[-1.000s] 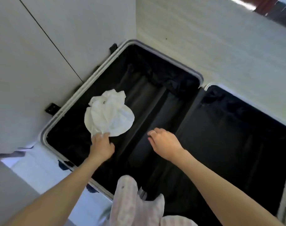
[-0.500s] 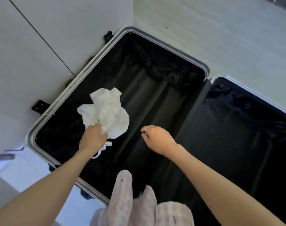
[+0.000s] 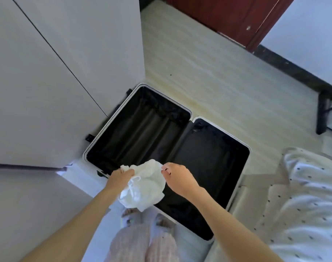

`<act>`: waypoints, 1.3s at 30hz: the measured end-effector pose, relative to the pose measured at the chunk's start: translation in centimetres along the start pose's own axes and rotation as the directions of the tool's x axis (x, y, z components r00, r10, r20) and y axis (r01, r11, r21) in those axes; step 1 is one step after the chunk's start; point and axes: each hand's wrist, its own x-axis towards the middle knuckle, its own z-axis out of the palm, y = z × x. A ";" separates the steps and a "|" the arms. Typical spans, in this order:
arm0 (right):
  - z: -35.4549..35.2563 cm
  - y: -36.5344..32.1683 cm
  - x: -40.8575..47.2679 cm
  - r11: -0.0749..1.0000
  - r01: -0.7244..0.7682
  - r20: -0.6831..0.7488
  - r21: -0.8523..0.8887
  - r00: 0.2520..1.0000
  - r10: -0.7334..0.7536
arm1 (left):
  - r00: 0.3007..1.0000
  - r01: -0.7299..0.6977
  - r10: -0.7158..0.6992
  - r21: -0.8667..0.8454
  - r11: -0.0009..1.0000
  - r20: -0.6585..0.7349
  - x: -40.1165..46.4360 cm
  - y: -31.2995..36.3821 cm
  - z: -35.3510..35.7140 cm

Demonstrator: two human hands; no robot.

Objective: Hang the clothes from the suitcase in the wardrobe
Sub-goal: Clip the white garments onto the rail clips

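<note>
Left hand [image 3: 121, 175] and right hand [image 3: 177, 174] each grasp the white garment [image 3: 144, 188] (crumpled). It hangs above the open suitcase [image 3: 182, 108].

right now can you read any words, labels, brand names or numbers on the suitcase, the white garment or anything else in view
None can be read.
Suitcase: no label or brand shows on its rim or dark lining.
White garment, held by the left hand and right hand: no tag or print visible.
Bedding: only small dark dots, no text.
</note>
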 end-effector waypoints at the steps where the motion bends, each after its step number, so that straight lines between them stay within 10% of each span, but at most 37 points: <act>1: -0.8 -0.5 -1.9 1.000 0.003 -0.008 -0.003 1.000 -0.004 | 1.000 -0.003 0.003 0.006 1.000 0.030 -2.4 0.2 0.0; 10: -4.0 -5.2 -16.4 0.989 0.040 0.014 -0.143 0.999 -0.038 | 0.999 -0.045 0.045 0.015 0.999 0.013 -20.9 -3.4 -2.1; 23: 5.0 -19.1 -27.4 0.802 0.464 0.147 -0.376 0.884 -0.443 | 0.959 -0.133 0.053 -0.279 0.951 -0.278 -36.6 -16.2 -16.7; 39: 31.5 -37.5 -38.7 0.842 0.539 0.345 -0.011 0.792 -0.503 | 0.887 -0.280 -0.270 -0.902 0.329 -0.374 -45.4 -41.2 -31.8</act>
